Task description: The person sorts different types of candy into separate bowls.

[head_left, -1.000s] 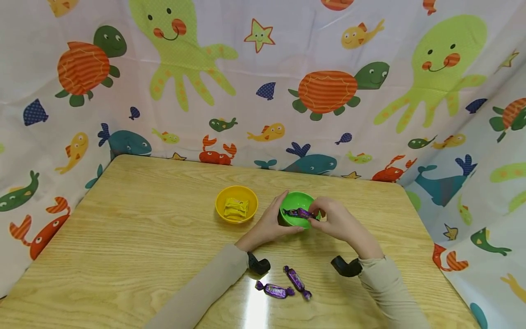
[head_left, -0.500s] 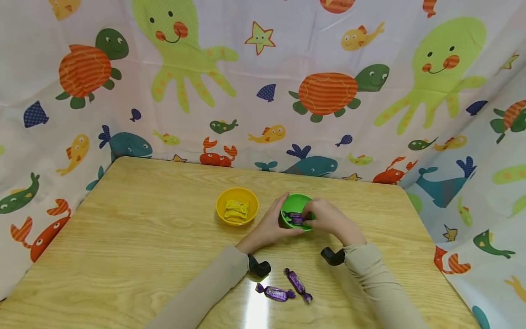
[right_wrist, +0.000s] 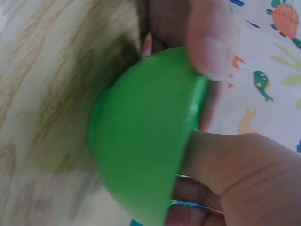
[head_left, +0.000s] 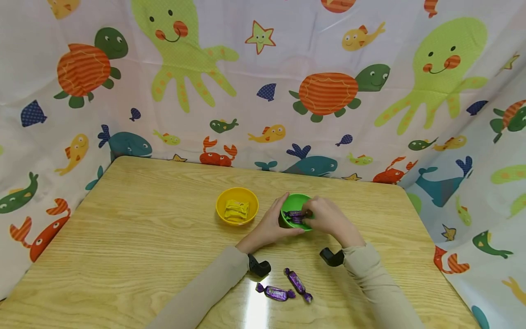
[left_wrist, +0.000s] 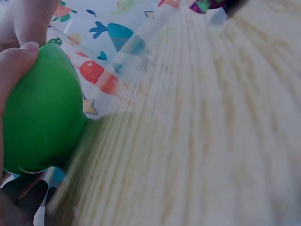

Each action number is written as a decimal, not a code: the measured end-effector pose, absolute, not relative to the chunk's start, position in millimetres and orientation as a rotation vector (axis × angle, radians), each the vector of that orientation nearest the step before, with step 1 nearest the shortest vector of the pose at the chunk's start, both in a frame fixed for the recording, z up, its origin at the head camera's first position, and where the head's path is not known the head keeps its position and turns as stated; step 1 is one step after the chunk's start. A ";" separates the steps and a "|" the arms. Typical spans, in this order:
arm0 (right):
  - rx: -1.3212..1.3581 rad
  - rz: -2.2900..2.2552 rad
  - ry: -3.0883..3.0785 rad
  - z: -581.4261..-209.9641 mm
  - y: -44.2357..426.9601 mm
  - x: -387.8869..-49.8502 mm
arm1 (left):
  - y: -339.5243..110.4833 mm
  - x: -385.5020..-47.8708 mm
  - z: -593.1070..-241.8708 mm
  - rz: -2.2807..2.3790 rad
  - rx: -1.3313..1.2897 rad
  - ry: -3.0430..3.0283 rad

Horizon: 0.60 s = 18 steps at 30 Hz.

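My left hand (head_left: pixel 269 226) grips the green bowl (head_left: pixel 297 200) from its left side, thumb at the near rim and fingers round the far side. Several purple-wrapped candies (head_left: pixel 293 214) lie inside that bowl. My right hand (head_left: pixel 328 220) reaches over the right rim, fingertips down in the bowl at the candies' right ends; whether they pinch one is hidden. In the right wrist view, the bowl's wall (right_wrist: pixel 141 127) blocks the fingertips. The left wrist view shows the left thumb (left_wrist: pixel 19 61) on the bowl's rim.
Left of the green bowl stands a yellow bowl (head_left: pixel 222 197) with several yellow-wrapped candies (head_left: pixel 236 210). Two purple twist-wrapped candies, one lying crosswise (head_left: pixel 276 293) and one slanted (head_left: pixel 298 284), rest on the wooden table (head_left: pixel 135 237) near the front. A printed curtain (head_left: pixel 230 68) hangs behind.
My right hand has lowered a purple candy into the green bowl and moved slightly left; it barely moves over the last half second. The left hand keeps its grip on the bowl.
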State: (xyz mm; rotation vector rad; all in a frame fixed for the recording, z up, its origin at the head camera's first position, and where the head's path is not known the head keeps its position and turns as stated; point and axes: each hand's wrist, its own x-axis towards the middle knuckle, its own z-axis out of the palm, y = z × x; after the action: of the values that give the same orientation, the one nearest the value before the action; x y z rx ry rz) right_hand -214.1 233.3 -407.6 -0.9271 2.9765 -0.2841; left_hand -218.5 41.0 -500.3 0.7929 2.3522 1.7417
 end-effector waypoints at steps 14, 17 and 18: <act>-1.142 -0.539 3.038 -375.9 235.9 -167.9 | 40.6 -219.5 -499.3 1.754 0.821 2.356; -1.168 -0.532 3.041 -372.6 234.9 -152.2 | 40.4 -219.3 -499.3 1.741 0.814 2.365; -1.172 -0.525 3.044 -372.4 234.7 -147.2 | 40.4 -219.0 -499.3 1.737 0.811 2.369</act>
State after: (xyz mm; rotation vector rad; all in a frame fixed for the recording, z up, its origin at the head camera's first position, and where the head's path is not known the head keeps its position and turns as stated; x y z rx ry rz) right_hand -147.2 234.7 -372.4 -1.1717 3.0440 -0.5248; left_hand -219.0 40.4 -499.3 0.8112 2.3690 1.7369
